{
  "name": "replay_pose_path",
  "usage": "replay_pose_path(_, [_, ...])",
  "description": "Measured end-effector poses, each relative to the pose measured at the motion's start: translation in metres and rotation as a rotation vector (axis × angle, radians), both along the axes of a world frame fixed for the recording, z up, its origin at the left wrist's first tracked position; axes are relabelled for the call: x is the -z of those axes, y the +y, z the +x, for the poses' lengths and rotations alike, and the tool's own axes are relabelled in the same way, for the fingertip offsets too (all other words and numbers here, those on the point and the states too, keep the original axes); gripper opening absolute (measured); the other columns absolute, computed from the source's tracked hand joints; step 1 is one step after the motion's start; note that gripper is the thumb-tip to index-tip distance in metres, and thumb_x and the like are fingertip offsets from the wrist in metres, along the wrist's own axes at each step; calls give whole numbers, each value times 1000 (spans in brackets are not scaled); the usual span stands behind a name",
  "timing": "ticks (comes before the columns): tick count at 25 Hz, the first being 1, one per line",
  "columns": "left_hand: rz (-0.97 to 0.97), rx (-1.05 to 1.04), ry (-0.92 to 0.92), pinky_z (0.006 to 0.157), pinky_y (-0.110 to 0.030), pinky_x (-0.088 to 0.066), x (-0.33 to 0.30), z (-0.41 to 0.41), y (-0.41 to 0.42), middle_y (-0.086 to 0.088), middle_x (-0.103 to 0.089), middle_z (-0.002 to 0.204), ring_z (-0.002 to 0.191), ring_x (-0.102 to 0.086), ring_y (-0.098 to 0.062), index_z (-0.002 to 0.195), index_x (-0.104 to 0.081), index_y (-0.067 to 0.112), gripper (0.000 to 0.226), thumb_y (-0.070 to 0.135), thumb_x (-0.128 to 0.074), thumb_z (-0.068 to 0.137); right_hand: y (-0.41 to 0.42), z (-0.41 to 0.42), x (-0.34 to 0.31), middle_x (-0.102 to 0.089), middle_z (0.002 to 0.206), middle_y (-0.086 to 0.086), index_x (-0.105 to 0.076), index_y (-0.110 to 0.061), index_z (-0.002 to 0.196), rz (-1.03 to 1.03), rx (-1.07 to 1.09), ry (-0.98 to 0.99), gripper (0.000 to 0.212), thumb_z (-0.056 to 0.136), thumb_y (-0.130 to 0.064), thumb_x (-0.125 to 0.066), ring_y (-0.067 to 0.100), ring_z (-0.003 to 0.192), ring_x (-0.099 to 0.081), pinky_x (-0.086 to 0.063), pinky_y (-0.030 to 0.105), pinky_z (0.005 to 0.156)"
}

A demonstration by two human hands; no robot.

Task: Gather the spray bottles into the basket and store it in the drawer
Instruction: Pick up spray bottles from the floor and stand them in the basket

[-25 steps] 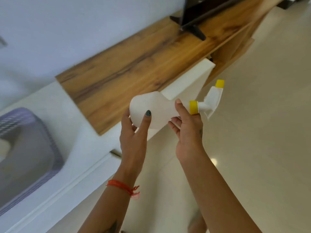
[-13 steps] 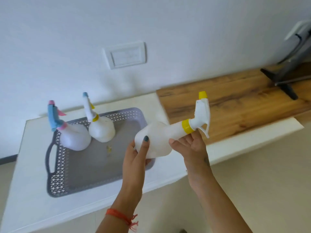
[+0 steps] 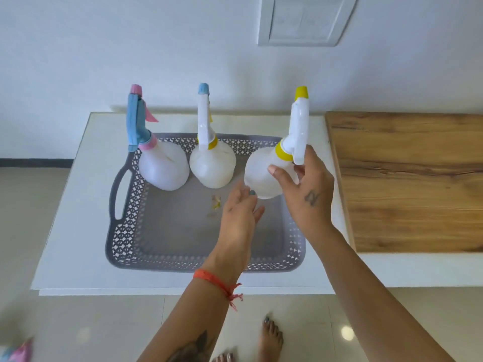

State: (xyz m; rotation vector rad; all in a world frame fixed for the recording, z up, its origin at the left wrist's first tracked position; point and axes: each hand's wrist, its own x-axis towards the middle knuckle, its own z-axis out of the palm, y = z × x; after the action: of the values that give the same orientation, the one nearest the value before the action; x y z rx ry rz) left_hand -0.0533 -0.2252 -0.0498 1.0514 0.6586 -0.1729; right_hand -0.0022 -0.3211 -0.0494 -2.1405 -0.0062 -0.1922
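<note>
Step in hand: placing the third spray bottle [image 3: 269, 171] into the basket [image 3: 122, 228]. The right hand [image 3: 307, 189] holds this bottle at the neck, fingers [image 3: 278, 176] closed around it just below the yellow collar. The left hand [image 3: 239, 218] is at the lower body of the bottle with fingers loosely spread; whether they bear on it cannot be told. The bottle is tilted slightly, at the far right corner of the basket; its base appears to be at or just above the basket floor.

Next move, as judged: seat the bottle upright, release both hands, then take the basket by its handles for transfer to the drawer. No drawer is in view.

Appearance: translucent white rounded body, white trigger head, yellow nozzle tip. Two similar bottles stand upright along the far edge of the basket: one with a blue-and-pink head [image 3: 163, 165], one with a blue tip [image 3: 211, 165]. The grey perforated basket sits on the white worktop [image 3: 78, 205], near its left end.
</note>
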Motion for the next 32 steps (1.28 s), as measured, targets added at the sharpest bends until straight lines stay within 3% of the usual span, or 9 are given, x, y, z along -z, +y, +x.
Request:
replay_pose_path(4, [41,-24,20,98,-25,-45,12,19,3,12,-52,122,110,-54,-5,141,-34,15,49,0,-38,95,13,20,21,-66,100,2,-59,-9,109,-101,-49,-64,35,79,-24,-71,20,91,-59,-39,21,71])
replay_pose_path(6, [49,-47,49,106,-30,-41,16,25,3,-1,-39,145,126,-46,-12,144,-29,12,51,1,-40,95,16,27,28,-66,107,4,-59,-8,112,-143,-56,-58,38,80,-26,-70,20,95,-59,-38,19,71])
replay_pose_path(9, [65,-49,70,110,-33,-37,21,29,4,-8,-28,153,136,-37,-17,144,-29,13,51,2,-40,96,19,32,35,-64,112,7,-58,-8,115,-181,-76,-58,40,82,-28,-68,20,99,-59,-36,16,71])
replay_pose_path(15, [114,-45,73,110,-33,-37,23,27,2,-5,-33,152,131,-43,-15,144,-32,15,50,8,-42,96,18,30,35,-62,119,6,-54,-9,123,-197,-102,-23,49,79,-22,-71,21,106,-57,-36,16,78])
replay_pose_path(18, [206,-180,51,102,-35,-46,15,12,-7,-3,-53,135,119,-54,-18,128,-51,14,36,10,-48,93,8,13,25,-59,126,7,-51,-9,127,-117,-75,-16,52,79,-11,-68,21,112,-56,-36,15,87])
replay_pose_path(20, [236,-237,1,94,-35,-51,6,-5,-18,-4,-60,124,113,-59,-20,116,-56,18,26,12,-51,92,-4,-4,15,-60,125,7,-50,-11,129,-21,25,-7,47,84,-13,-64,21,113,-56,-43,26,95])
replay_pose_path(24, [203,-110,-109,91,-34,-52,-14,-38,-53,-2,-63,121,111,-61,-21,112,-56,23,21,18,-52,92,-39,-57,-5,-57,130,3,-47,-19,132,212,263,116,43,92,-34,-54,16,117,-53,-47,37,97])
replay_pose_path(30, [191,278,-152,89,-32,-53,-35,-104,-143,5,-62,113,108,-61,-18,109,-56,30,17,26,-53,92,-124,-165,-22,-54,133,-6,-46,-27,130,433,565,177,45,90,-47,-49,7,116,-50,-37,12,82])
replay_pose_path(32, [193,408,-148,88,-31,-53,-34,-136,-188,7,-63,110,107,-62,-16,111,-57,29,19,27,-53,92,-163,-211,-22,-53,132,-7,-46,-29,130,508,689,168,43,91,-48,-48,6,115,-49,-36,12,81])
